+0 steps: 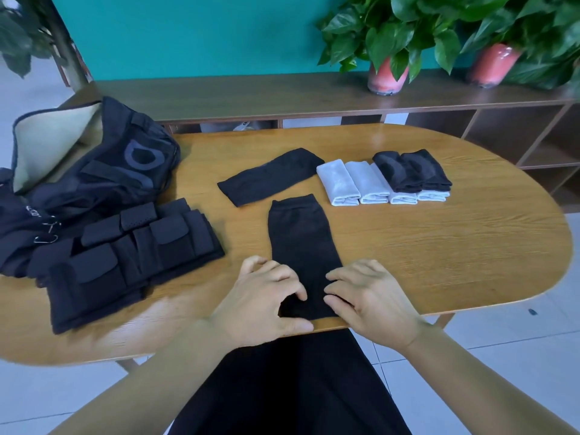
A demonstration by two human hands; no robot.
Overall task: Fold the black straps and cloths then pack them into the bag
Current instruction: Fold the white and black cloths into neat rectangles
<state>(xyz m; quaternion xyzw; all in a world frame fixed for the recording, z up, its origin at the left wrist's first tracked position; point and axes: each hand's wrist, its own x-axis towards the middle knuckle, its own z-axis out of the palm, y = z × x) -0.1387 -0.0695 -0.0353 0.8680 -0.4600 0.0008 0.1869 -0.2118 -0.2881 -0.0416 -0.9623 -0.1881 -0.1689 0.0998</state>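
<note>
Two hands work one black cloth (pixel 301 243) at the near edge of the wooden table (pixel 439 246).

Item 1, black cloth in hand: a long flat strip, long axis running straight away from the person, near end at the table edge between the hands, far end pointing toward the white folded cloths (pixel 361 183). Left hand (pixel 266 299): fingers curled, thumb and fingertips pinching the near left corner of the cloth. Right hand (pixel 370 296): fingers bent, tips on the near right edge, seemingly pinching it; the exact hold is hard to make out. Both hands lie equally near, one each side of the strip's near end, so the fold most likely goes lengthwise, near end carried away toward the far end.

Item 2, second black cloth (pixel 270 175): unfolded, lying slantwise beyond the first, apart from it, nearer the left hand.

Item 3, folded black cloths (pixel 411 169): a pair, resting on the far right part of the white row.

Item 4, black straps (pixel 131 255): stacked with flaps uppermost, left of the cloth in hand, just beside the bag.

Item 5, bag (pixel 94 171): black, mouth open, pale lining showing, at the table's far left.

Status, judged: several pieces folded, nothing visibly packed.
</note>
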